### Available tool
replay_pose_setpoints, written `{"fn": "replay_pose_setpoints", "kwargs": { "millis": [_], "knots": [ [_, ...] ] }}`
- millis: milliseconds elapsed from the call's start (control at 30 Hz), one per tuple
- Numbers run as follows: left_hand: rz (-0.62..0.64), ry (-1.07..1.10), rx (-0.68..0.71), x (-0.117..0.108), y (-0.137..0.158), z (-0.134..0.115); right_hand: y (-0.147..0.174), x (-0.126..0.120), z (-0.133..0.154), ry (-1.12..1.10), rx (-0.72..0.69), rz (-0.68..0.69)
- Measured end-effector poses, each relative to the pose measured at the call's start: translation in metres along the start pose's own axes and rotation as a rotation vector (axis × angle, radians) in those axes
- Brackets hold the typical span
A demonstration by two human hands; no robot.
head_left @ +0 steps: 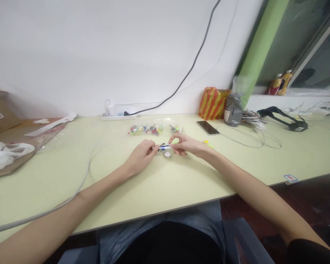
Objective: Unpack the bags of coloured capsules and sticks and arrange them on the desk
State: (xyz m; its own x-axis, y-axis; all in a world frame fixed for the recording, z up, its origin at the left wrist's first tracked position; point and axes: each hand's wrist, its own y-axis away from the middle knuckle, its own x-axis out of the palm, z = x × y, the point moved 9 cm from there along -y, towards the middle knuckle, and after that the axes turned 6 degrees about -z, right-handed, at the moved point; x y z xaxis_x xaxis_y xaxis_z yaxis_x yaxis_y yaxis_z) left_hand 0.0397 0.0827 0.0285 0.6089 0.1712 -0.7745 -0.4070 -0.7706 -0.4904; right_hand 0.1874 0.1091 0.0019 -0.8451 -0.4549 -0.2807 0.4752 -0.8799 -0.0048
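Observation:
Small thin pieces in blue and white (164, 147), with a black arrow-like tip beside them, lie between my two hands over the table. My left hand (143, 156) rests on the tabletop, thumb and fingers closed at the left end of these pieces. From the other side, my right hand (183, 145) pinches near their white right end, thumb and forefinger together. Just below sits a small round pale disc (167, 154), with something see-through next to it. The exact kind of these pieces is too small to make out.
Several little bags of colourful small parts (154, 129) lie behind my hands. A phone (208, 128), a striped bag (213, 103) and a black headset-like frame (283, 116) are to the right. A power strip (118, 117) stands by the wall; a grey cable (81, 183) crosses at left.

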Motion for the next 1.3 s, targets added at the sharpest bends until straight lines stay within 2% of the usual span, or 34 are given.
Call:
{"fn": "replay_pose_setpoints", "kwargs": {
  "millis": [133, 300, 633, 933, 1167, 1300],
  "knots": [
    [0.071, -0.298, 0.224, 0.011, 0.004, -0.014, 0.002, 0.000, -0.006, 0.007, 0.074, 0.023],
    [0.117, -0.448, 0.282, 0.019, 0.009, -0.015, 0.003, 0.003, -0.012, 0.073, 0.135, 0.076],
    [0.133, -0.558, 0.362, 0.021, 0.011, -0.024, 0.000, -0.001, -0.012, 0.173, 0.108, 0.077],
    [0.175, -0.594, 0.426, 0.029, 0.011, -0.033, -0.004, 0.000, -0.009, 0.264, 0.001, 0.089],
    [0.168, -0.607, 0.411, 0.028, 0.012, -0.027, -0.004, 0.002, -0.006, 0.385, -0.044, 0.101],
    [0.144, -0.570, 0.429, 0.023, 0.011, -0.028, 0.002, 0.003, 0.004, 0.363, -0.085, 0.101]
  ]
}}
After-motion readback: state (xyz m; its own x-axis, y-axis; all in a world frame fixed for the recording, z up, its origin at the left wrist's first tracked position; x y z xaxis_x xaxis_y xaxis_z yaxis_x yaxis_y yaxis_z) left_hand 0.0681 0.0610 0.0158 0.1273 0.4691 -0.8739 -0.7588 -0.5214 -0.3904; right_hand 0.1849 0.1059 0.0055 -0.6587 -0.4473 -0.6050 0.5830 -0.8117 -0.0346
